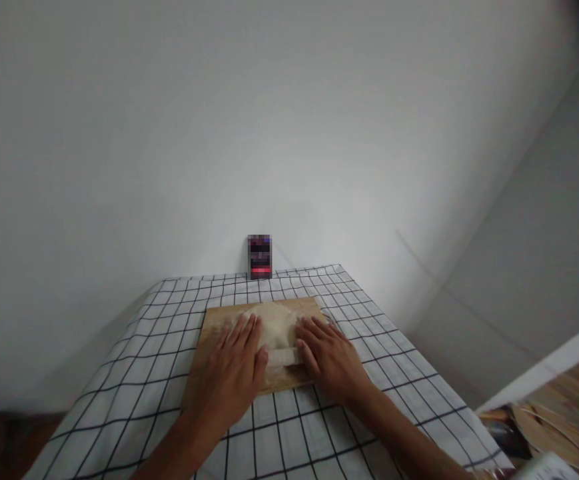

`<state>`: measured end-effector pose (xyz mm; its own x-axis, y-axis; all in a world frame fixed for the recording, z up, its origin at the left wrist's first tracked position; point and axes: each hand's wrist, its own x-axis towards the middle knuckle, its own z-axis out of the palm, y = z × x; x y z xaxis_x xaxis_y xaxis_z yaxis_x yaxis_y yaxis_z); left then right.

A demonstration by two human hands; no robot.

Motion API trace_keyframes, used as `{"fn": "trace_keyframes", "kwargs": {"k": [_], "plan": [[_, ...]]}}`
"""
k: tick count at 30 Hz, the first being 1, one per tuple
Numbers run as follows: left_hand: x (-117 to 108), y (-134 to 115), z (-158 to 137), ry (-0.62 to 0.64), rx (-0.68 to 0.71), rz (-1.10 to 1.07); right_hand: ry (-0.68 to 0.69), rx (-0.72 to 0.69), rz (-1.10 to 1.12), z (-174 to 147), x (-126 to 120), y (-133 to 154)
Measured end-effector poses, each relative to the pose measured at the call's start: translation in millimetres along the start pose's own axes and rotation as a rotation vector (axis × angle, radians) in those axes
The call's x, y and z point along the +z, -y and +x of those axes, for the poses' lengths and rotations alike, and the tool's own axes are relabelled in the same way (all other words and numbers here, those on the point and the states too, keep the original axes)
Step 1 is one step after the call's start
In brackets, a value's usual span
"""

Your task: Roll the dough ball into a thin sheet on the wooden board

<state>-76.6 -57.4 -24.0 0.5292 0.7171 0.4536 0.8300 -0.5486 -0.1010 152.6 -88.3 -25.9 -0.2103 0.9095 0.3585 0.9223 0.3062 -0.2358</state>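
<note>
A pale, flattened piece of dough [275, 323] lies on a wooden board [196, 373]. Across its near side runs a light rolling pin [282, 357], its middle showing between my thumbs and its ends hidden under my hands. My left hand [239, 363] rests over the pin's left part, fingers stretched forward onto the board and the dough's left edge. On the right, my right hand [332, 357] lies over the other part, its fingers extended flat towards the dough's right edge. Neither hand's fingers curl around the pin.
A white tablecloth with a dark grid [394, 380] covers the table. At its far edge a phone-like dark object [260, 257], blurred out, leans against the white wall [219, 133]. Down at the lower right are a cardboard-coloured item with cables [549, 433] and a white object [546, 467].
</note>
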Motion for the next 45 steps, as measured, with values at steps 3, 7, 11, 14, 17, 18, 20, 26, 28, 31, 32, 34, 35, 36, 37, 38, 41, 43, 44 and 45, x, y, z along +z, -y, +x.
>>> {"fn": "trace_keyframes", "kwargs": {"k": [3, 7, 11, 14, 17, 18, 20, 26, 28, 31, 32, 34, 35, 36, 37, 38, 41, 43, 44, 45], "plan": [[1.9, 3.0, 18.0, 0.07, -0.068, 0.044, 0.057, 0.014, -0.011, 38.1, 0.2, -12.1], [1.9, 1.5, 30.7, 0.114, -0.169, 0.079, 0.115, -0.018, -0.005, 70.9, 2.7, -21.4], [5.8, -4.4, 23.5, 0.064, -0.182, 0.048, 0.102, -0.019, -0.026, 63.1, 6.7, -23.2], [8.0, -7.9, 12.4, 0.01, -0.124, 0.021, 0.098, -0.026, -0.009, 38.1, 4.5, -19.3], [6.4, -10.1, 2.2, -0.012, -0.062, -0.01, 0.104, -0.023, 0.02, 11.6, -2.3, -12.0], [5.5, -10.6, -0.6, -0.02, -0.044, -0.019, 0.102, -0.02, 0.027, 4.8, -4.4, -9.7], [3.9, -11.2, -4.2, -0.038, -0.025, -0.031, 0.099, -0.023, 0.034, -2.7, -6.8, -6.7], [9.4, -11.2, 6.8, -0.015, -0.115, -0.008, 0.102, -0.033, -0.008, 32.6, -0.9, -15.2], [12.7, -10.2, 14.1, 0.001, -0.185, 0.013, 0.128, -0.068, -0.022, 56.0, 0.5, -19.9], [12.8, -7.4, 22.1, 0.057, -0.248, 0.028, 0.202, -0.113, -0.015, 87.6, 1.8, -25.0], [11.0, -6.4, 24.0, 0.079, -0.253, 0.031, 0.224, -0.115, -0.01, 95.8, 2.7, -26.2], [5.2, -4.7, 27.2, 0.108, -0.243, 0.044, 0.25, -0.107, -0.002, 108.1, 5.9, -28.2], [2.0, -4.3, 28.7, 0.112, -0.234, 0.051, 0.253, -0.1, 0.001, 112.1, 7.9, -29.0], [-1.0, -4.1, 30.1, 0.108, -0.23, 0.059, 0.252, -0.093, 0.003, 114.6, 9.9, -29.7], [-3.2, -4.2, 31.4, 0.102, -0.229, 0.067, 0.25, -0.086, 0.004, 115.6, 11.8, -30.2], [-4.6, -4.6, 32.3, 0.094, -0.229, 0.074, 0.246, -0.08, 0.005, 115.3, 13.3, -30.6], [-2.7, -7.1, 31.6, 0.055, -0.223, 0.081, 0.221, -0.065, 0.002, 106.0, 15.1, -30.9], [1.7, -9.5, 27.4, 0.02, -0.202, 0.064, 0.185, -0.064, -0.008, 93.6, 14.3, -30.5], [4.1, -11.0, 24.3, 0.001, -0.193, 0.051, 0.164, -0.067, -0.013, 85.8, 13.4, -30.1], [6.1, -12.6, 20.5, -0.014, -0.184, 0.038, 0.146, -0.069, -0.016, 77.2, 12.2, -29.4]]}}
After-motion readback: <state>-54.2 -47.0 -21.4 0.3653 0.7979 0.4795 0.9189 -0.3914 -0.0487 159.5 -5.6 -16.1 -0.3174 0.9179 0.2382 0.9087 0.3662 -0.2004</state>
